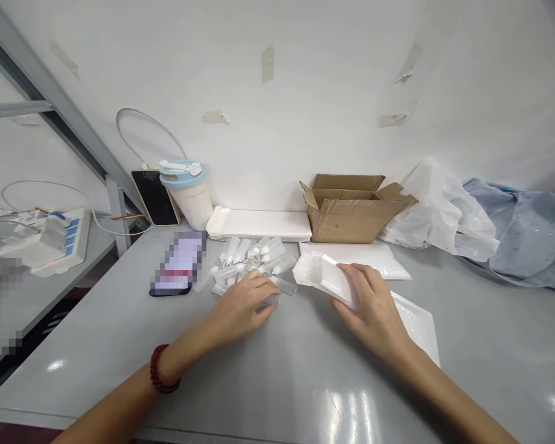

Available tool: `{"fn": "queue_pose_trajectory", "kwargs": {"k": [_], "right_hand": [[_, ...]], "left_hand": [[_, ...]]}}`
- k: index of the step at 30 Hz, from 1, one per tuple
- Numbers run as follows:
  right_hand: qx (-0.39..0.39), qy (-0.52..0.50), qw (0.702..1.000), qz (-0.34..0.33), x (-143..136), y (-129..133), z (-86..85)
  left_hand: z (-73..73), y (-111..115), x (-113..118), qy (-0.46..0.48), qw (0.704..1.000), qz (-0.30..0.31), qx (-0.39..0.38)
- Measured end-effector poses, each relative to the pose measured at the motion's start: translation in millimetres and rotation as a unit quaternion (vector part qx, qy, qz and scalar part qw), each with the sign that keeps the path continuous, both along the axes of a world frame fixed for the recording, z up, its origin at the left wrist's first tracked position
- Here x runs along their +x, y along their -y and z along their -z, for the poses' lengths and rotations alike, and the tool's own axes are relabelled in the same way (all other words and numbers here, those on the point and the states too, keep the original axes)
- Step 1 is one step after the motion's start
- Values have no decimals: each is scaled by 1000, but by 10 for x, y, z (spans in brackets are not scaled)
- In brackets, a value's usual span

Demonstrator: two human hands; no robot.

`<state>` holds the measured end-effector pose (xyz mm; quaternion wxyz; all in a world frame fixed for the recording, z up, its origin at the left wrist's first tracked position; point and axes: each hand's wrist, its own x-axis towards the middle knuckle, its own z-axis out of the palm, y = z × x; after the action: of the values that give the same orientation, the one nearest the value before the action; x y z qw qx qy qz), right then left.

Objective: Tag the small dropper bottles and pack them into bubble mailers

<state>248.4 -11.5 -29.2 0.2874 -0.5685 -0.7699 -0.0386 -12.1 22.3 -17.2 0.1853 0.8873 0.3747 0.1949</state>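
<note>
Small translucent plastic bottles [245, 253] with white caps lie in a loose heap near the middle of the table. At the heap's near edge, my left hand [244, 302] has its fingers curled over one translucent bottle [271, 300], which is partly hidden under them. A white padded envelope [335, 280] is gripped in my right hand [372, 302], raised a little above the table, its wide end facing left toward the bottles. Under and beside my right hand, another white padded envelope [419, 324] lies flat, partly covered by the wrist.
Stacked white envelopes [263, 225] lie along the wall, beside an open cardboard box [351, 219]. Another flat envelope [388, 262] is before the box. A cup [192, 197], two phones [156, 197] and a power strip [71, 237] are left; a plastic bag [444, 209] and blue cloth [531, 228] right.
</note>
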Motion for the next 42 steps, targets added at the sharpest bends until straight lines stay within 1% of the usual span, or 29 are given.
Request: {"fn": "queue_pose_trajectory", "kwargs": {"k": [2,4,5,7,9,11,12,14,17,20,23,26,29,32,33,35,38,39,40,42], "right_hand": [[-2,3,1000,-4,-9,5,13],[-5,7,1000,-11,-20,13,26],[-7,8,1000,-15,-27,18,31],[-15,9,1000,-24,-44,28,36],[-26,9,999,-34,-68,41,33],[-36,9,998,-47,-97,58,22],[-40,9,998,-54,-112,67,15],[-41,6,997,-69,-137,86,-5],[-31,-2,996,-87,-161,112,-39],[-23,-6,995,-97,-169,130,-68],[-16,-8,995,-102,-174,145,-74],[-14,-6,994,-104,-182,161,-63],[-26,-2,994,-108,-192,178,-55],[-38,0,993,-110,-202,191,-58],[-38,0,993,-110,-206,194,-59],[-33,-3,993,-110,-214,197,-64],[-26,-9,993,-111,-213,192,-74],[-25,-11,993,-111,-205,186,-79],[-27,-14,994,-109,-192,177,-85],[-31,-18,995,-98,-145,147,-98]], "left_hand": [[-53,17,-1,59,998,-35,-2],[-139,32,-8,132,986,-100,-36],[-185,37,-11,174,974,-133,-62],[-265,47,-14,270,939,-181,-112],[-318,57,-5,358,899,-211,-141],[-341,68,15,411,868,-231,-156],[-342,74,27,424,859,-237,-163],[-326,87,52,429,853,-236,-183],[-255,109,95,403,865,-201,-222],[-145,130,146,385,879,-162,-228],[-45,150,198,380,892,-148,-194],[8,175,238,359,912,-139,-141],[24,205,259,299,936,-158,-99],[25,227,264,255,951,-172,-41],[22,232,263,247,955,-163,-23],[11,246,259,223,967,-120,-6],[-14,275,255,169,985,-33,-19],[-22,283,254,163,986,-16,-24],[-29,288,253,168,986,-10,-25],[-38,280,247,207,978,-36,-14]]}}
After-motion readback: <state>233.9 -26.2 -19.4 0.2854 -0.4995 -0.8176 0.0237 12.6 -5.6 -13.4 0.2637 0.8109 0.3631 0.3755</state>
